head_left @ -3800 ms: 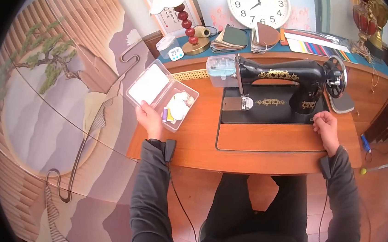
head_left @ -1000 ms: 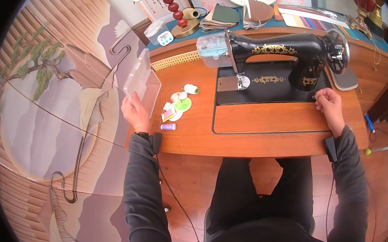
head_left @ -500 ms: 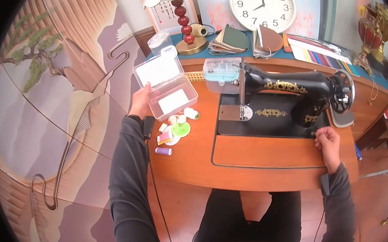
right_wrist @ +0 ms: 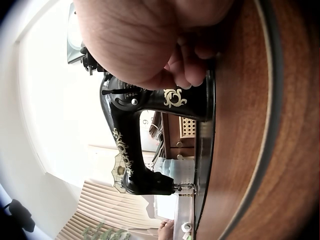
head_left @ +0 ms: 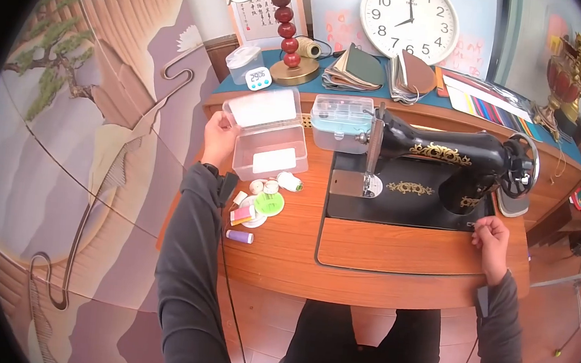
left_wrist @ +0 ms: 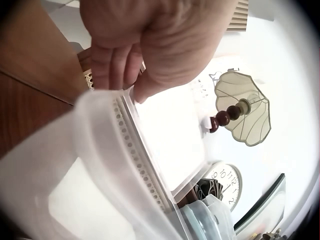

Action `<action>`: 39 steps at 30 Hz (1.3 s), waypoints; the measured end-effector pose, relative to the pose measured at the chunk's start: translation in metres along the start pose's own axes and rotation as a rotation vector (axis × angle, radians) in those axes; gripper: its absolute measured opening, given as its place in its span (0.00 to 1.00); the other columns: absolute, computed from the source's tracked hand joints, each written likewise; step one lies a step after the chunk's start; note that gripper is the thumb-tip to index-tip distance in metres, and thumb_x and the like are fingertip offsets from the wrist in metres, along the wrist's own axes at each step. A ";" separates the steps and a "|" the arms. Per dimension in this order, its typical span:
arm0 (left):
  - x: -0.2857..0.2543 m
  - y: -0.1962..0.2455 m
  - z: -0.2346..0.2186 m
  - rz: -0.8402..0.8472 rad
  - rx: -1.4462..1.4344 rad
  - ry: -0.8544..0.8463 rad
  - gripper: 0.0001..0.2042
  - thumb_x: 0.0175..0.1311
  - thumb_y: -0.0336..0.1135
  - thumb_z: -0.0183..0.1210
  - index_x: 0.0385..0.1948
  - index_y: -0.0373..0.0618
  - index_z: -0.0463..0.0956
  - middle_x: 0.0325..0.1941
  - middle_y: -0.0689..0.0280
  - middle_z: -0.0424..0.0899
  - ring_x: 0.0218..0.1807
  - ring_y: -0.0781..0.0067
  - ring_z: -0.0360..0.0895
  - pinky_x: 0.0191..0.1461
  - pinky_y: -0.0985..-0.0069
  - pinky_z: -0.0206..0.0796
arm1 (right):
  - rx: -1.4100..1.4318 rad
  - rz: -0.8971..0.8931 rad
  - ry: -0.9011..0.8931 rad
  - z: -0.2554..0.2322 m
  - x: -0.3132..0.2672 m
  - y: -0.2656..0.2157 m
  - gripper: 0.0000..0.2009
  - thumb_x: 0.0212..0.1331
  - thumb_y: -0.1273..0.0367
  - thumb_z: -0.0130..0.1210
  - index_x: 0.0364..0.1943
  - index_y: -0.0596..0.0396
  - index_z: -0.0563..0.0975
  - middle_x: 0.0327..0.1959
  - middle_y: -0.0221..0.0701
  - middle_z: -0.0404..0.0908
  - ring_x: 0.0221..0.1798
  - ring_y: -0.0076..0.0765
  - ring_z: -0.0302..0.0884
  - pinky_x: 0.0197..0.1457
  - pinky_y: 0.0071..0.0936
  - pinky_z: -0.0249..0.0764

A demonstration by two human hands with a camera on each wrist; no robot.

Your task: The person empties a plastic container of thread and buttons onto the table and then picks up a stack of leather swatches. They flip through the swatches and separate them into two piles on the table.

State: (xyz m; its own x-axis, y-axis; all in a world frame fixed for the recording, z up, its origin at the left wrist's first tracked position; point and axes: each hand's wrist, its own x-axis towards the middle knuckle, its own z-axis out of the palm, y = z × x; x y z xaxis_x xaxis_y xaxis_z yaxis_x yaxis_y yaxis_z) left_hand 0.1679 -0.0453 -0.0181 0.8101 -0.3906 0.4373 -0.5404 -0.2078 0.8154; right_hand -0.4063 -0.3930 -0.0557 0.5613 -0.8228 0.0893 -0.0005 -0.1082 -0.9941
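My left hand (head_left: 217,138) grips the left rim of a clear plastic box (head_left: 270,153) that stands upright with its lid open at the back left of the wooden table (head_left: 284,250). In the left wrist view the fingers (left_wrist: 116,65) and thumb pinch the box (left_wrist: 115,165) near its hinge. A white card lies inside. Several thread spools and bobbins (head_left: 262,194) lie loose on the table in front of it, with a purple spool (head_left: 239,236) nearest me. My right hand (head_left: 491,240) rests curled at the front right corner of the black sewing machine (head_left: 444,160) and holds nothing I can see; the right wrist view shows its knuckles (right_wrist: 150,45) against the machine (right_wrist: 131,145).
A second clear box with a blue insert (head_left: 341,122) stands just left of the machine head. On the shelf behind are a lamp (head_left: 289,50), a small timer (head_left: 258,78), fabric swatches (head_left: 355,70) and a wall clock (head_left: 410,12). A painted wall panel (head_left: 86,150) borders the table's left edge.
The box was tipped so that its spools and bobbins fell onto the table, then my left hand turned it upright and carried it to the back left. My right hand stayed at the machine base.
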 end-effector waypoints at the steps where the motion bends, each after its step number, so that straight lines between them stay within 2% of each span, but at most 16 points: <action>1: -0.001 0.006 -0.001 0.045 0.168 0.021 0.19 0.57 0.25 0.63 0.52 0.38 0.75 0.44 0.59 0.86 0.44 0.66 0.83 0.51 0.72 0.73 | 0.011 -0.003 -0.002 0.001 0.000 -0.001 0.02 0.64 0.74 0.53 0.35 0.55 0.77 0.24 0.23 0.78 0.22 0.15 0.71 0.26 0.13 0.63; 2: -0.003 0.013 -0.002 0.089 0.335 0.043 0.22 0.56 0.23 0.62 0.56 0.40 0.74 0.45 0.59 0.86 0.46 0.64 0.84 0.52 0.71 0.74 | 0.011 -0.007 -0.006 0.001 0.001 -0.001 0.02 0.64 0.74 0.53 0.35 0.55 0.77 0.24 0.23 0.78 0.22 0.15 0.71 0.26 0.13 0.63; 5: -0.013 0.031 0.001 0.167 0.326 0.033 0.25 0.55 0.24 0.64 0.58 0.43 0.74 0.46 0.57 0.86 0.49 0.61 0.84 0.54 0.69 0.74 | 0.006 0.007 -0.009 0.000 0.000 -0.003 0.02 0.64 0.74 0.53 0.35 0.55 0.77 0.24 0.23 0.78 0.22 0.15 0.71 0.26 0.13 0.63; 6: -0.016 0.038 -0.007 0.115 0.325 -0.093 0.34 0.50 0.30 0.70 0.64 0.42 0.70 0.53 0.54 0.83 0.55 0.60 0.81 0.58 0.68 0.72 | 0.006 0.002 -0.009 0.001 -0.001 -0.004 0.03 0.64 0.75 0.53 0.35 0.55 0.77 0.24 0.23 0.78 0.22 0.15 0.71 0.25 0.13 0.63; 7: -0.019 0.042 -0.012 0.118 0.325 -0.097 0.34 0.50 0.30 0.70 0.64 0.42 0.70 0.53 0.54 0.83 0.55 0.60 0.81 0.58 0.68 0.72 | 0.008 -0.001 -0.009 0.002 -0.001 -0.004 0.03 0.64 0.75 0.52 0.34 0.55 0.77 0.24 0.23 0.78 0.22 0.15 0.71 0.25 0.13 0.63; 9: -0.023 0.050 -0.024 0.080 0.321 -0.215 0.45 0.42 0.38 0.77 0.68 0.40 0.65 0.60 0.50 0.78 0.60 0.57 0.77 0.64 0.67 0.69 | 0.007 0.000 -0.007 0.002 -0.001 -0.005 0.03 0.64 0.75 0.52 0.34 0.55 0.77 0.24 0.23 0.78 0.23 0.15 0.71 0.25 0.13 0.63; 10: -0.024 0.055 -0.031 0.064 0.228 -0.294 0.53 0.35 0.43 0.81 0.70 0.37 0.62 0.65 0.47 0.73 0.67 0.53 0.71 0.71 0.65 0.63 | 0.003 -0.001 -0.011 0.002 -0.001 -0.004 0.03 0.64 0.75 0.52 0.34 0.55 0.77 0.24 0.23 0.78 0.23 0.15 0.71 0.25 0.13 0.63; 13: -0.036 0.072 -0.045 0.077 0.387 -0.413 0.55 0.34 0.44 0.82 0.70 0.37 0.61 0.67 0.47 0.71 0.70 0.52 0.67 0.73 0.63 0.60 | 0.003 -0.006 -0.017 0.000 0.001 -0.001 0.03 0.63 0.75 0.52 0.34 0.55 0.77 0.24 0.24 0.78 0.22 0.15 0.71 0.25 0.13 0.63; 15: -0.044 0.083 -0.043 0.019 0.407 -0.421 0.51 0.34 0.45 0.82 0.67 0.39 0.67 0.69 0.46 0.68 0.72 0.51 0.65 0.73 0.62 0.58 | 0.002 -0.002 -0.018 0.000 0.001 0.000 0.03 0.63 0.75 0.52 0.34 0.56 0.77 0.24 0.24 0.78 0.22 0.15 0.71 0.25 0.13 0.63; 17: -0.047 0.081 -0.039 0.166 0.543 -0.439 0.40 0.37 0.45 0.80 0.59 0.41 0.77 0.68 0.46 0.70 0.69 0.48 0.68 0.71 0.62 0.62 | 0.018 0.005 -0.025 0.000 0.001 -0.001 0.03 0.63 0.75 0.52 0.34 0.55 0.77 0.24 0.24 0.78 0.22 0.15 0.71 0.25 0.13 0.63; 18: -0.048 0.080 -0.035 0.165 0.543 -0.436 0.40 0.37 0.45 0.80 0.59 0.41 0.77 0.68 0.46 0.70 0.69 0.48 0.68 0.71 0.62 0.62 | 0.018 0.004 -0.028 0.000 0.001 -0.001 0.03 0.63 0.75 0.52 0.34 0.55 0.77 0.24 0.24 0.78 0.22 0.15 0.71 0.25 0.13 0.63; 20: -0.047 0.078 -0.025 0.260 0.651 -0.442 0.30 0.44 0.44 0.77 0.51 0.43 0.83 0.62 0.48 0.76 0.63 0.47 0.74 0.66 0.62 0.67 | 0.029 0.001 -0.031 0.000 0.001 -0.001 0.04 0.63 0.75 0.52 0.34 0.55 0.78 0.24 0.24 0.78 0.22 0.15 0.71 0.25 0.13 0.63; 23: -0.044 0.078 -0.014 0.298 0.702 -0.385 0.24 0.51 0.44 0.72 0.49 0.43 0.84 0.53 0.51 0.83 0.56 0.49 0.79 0.60 0.63 0.71 | 0.046 0.004 -0.034 -0.001 0.001 0.000 0.04 0.63 0.75 0.52 0.34 0.55 0.78 0.24 0.24 0.78 0.22 0.15 0.71 0.25 0.12 0.63; 27: -0.047 0.081 0.000 0.306 0.760 -0.288 0.21 0.56 0.44 0.69 0.49 0.44 0.84 0.47 0.54 0.86 0.52 0.51 0.81 0.56 0.61 0.72 | 0.040 -0.002 -0.031 0.000 0.001 -0.001 0.03 0.63 0.75 0.52 0.34 0.55 0.78 0.24 0.24 0.78 0.22 0.15 0.71 0.25 0.12 0.63; 29: -0.044 0.084 0.005 0.253 0.809 -0.298 0.21 0.59 0.45 0.66 0.51 0.44 0.82 0.51 0.50 0.83 0.52 0.48 0.80 0.55 0.61 0.72 | 0.024 -0.002 -0.026 -0.001 0.001 0.000 0.03 0.63 0.75 0.52 0.34 0.55 0.78 0.24 0.24 0.78 0.22 0.15 0.71 0.25 0.12 0.63; 39: -0.042 0.072 0.018 0.218 0.917 -0.224 0.24 0.58 0.47 0.66 0.57 0.52 0.80 0.53 0.53 0.82 0.57 0.51 0.77 0.57 0.58 0.72 | 0.031 0.008 -0.037 -0.001 0.003 0.001 0.03 0.63 0.76 0.52 0.35 0.55 0.77 0.24 0.24 0.78 0.22 0.16 0.71 0.25 0.13 0.63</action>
State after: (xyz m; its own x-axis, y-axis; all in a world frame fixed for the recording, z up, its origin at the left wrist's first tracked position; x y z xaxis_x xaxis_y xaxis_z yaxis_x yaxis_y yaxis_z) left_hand 0.0906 -0.0598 0.0156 0.6599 -0.6457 0.3842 -0.7183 -0.6921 0.0709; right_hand -0.4059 -0.3959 -0.0563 0.5919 -0.8020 0.0798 0.0205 -0.0840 -0.9963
